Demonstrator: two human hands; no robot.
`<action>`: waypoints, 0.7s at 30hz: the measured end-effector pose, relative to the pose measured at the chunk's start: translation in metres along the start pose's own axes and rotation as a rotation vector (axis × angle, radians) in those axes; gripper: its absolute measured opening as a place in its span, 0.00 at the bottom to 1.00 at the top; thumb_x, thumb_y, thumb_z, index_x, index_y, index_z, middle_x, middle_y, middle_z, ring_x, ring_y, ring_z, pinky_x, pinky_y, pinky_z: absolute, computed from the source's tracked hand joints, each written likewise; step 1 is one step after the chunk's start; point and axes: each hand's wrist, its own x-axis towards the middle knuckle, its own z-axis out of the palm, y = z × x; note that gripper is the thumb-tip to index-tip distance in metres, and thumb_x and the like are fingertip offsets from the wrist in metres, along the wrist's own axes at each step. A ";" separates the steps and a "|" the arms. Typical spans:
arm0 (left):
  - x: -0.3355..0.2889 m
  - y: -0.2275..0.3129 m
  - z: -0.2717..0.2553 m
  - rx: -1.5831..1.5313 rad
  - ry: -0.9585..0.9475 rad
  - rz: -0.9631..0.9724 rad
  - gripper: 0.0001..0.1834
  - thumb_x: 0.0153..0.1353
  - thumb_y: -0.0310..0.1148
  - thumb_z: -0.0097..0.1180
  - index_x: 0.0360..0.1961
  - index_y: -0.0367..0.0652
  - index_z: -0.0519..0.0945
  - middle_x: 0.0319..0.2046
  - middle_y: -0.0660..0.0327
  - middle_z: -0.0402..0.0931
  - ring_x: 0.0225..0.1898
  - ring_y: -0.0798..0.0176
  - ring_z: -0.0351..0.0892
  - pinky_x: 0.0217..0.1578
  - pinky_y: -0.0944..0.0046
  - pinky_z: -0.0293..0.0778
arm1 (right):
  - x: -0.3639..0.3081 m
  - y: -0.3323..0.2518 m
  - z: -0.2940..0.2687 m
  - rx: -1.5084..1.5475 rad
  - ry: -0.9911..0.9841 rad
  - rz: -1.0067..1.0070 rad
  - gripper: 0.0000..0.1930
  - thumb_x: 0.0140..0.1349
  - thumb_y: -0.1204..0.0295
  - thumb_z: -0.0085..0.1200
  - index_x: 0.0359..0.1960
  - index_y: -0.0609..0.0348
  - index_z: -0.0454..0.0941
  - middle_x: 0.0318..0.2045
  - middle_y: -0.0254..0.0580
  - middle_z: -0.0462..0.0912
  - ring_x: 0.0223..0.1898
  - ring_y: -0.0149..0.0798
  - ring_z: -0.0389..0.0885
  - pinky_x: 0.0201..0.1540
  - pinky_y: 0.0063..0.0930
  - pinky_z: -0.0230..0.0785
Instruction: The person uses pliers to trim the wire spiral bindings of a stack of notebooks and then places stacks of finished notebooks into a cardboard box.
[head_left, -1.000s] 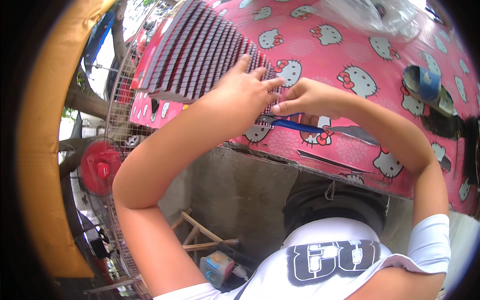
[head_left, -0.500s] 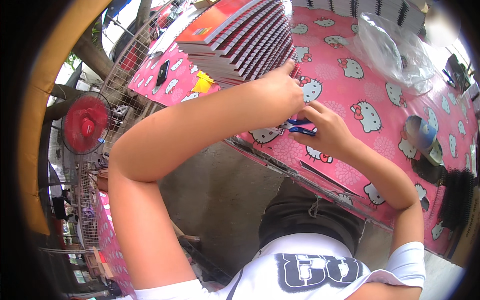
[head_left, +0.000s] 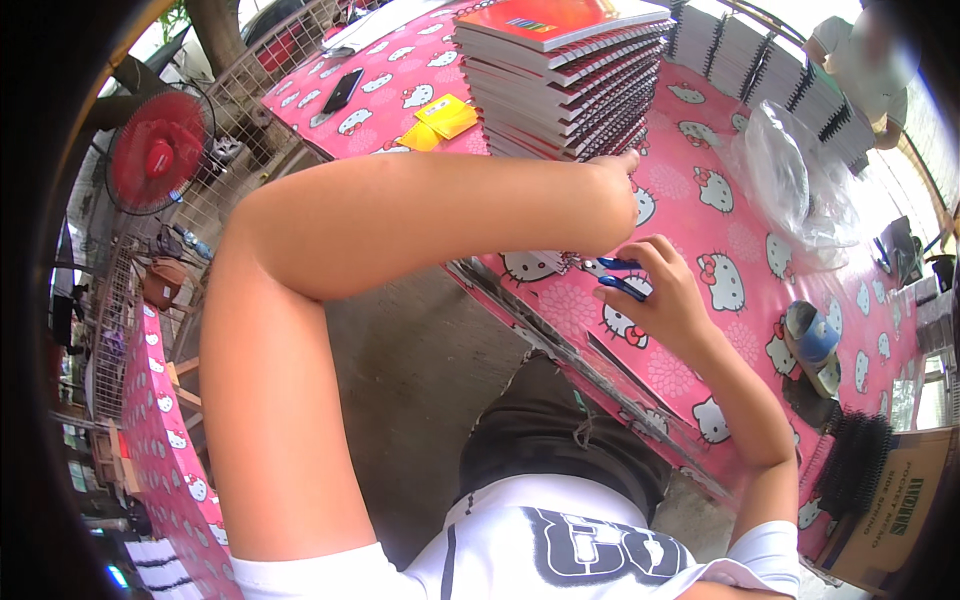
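Observation:
A tall stack of spiral-bound notebooks [head_left: 560,95] with an orange-red top cover stands on the pink patterned table. My left forearm crosses in front of it, and my left hand [head_left: 612,200] is bent at the stack's near right corner. One finger of it sticks out beside the lowest bindings; the other fingers are hidden behind the hand. Just nearer to me, my right hand [head_left: 665,290] holds a pair of blue-handled pliers [head_left: 625,287], their handles spread apart. The tool's metal head points left, under my left wrist, and is mostly hidden.
Yellow pads [head_left: 447,115] and a black phone [head_left: 343,90] lie left of the stack. To the right are a clear plastic bag [head_left: 795,190], a blue rounded object [head_left: 815,335], black binding coils [head_left: 850,465] and a cardboard box [head_left: 890,510]. A person [head_left: 865,75] is behind more bound books [head_left: 740,55].
The view has shifted, so the stack and yellow pads appear farther right. My left hand has turned, showing less of its fingers. The pliers remain in my right hand.

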 end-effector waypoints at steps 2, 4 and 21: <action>0.000 -0.001 0.000 -0.003 -0.015 0.005 0.12 0.56 0.42 0.57 0.35 0.48 0.85 0.41 0.64 0.83 0.57 0.63 0.72 0.62 0.52 0.51 | 0.005 -0.001 0.008 -0.083 0.123 -0.148 0.20 0.48 0.62 0.69 0.38 0.58 0.76 0.35 0.45 0.76 0.34 0.48 0.78 0.34 0.36 0.71; 0.002 0.000 -0.003 -0.028 -0.050 0.013 0.13 0.56 0.42 0.57 0.36 0.48 0.85 0.43 0.63 0.83 0.57 0.63 0.72 0.63 0.52 0.50 | 0.004 0.000 0.012 -0.006 0.066 -0.060 0.20 0.49 0.61 0.69 0.38 0.60 0.78 0.32 0.42 0.78 0.30 0.45 0.79 0.31 0.35 0.71; 0.000 0.008 -0.007 0.090 -0.111 0.016 0.21 0.55 0.48 0.60 0.45 0.47 0.83 0.45 0.60 0.81 0.54 0.57 0.74 0.67 0.44 0.44 | 0.002 -0.001 0.007 -0.001 -0.028 0.021 0.20 0.49 0.59 0.69 0.37 0.59 0.78 0.33 0.45 0.76 0.35 0.46 0.80 0.37 0.38 0.73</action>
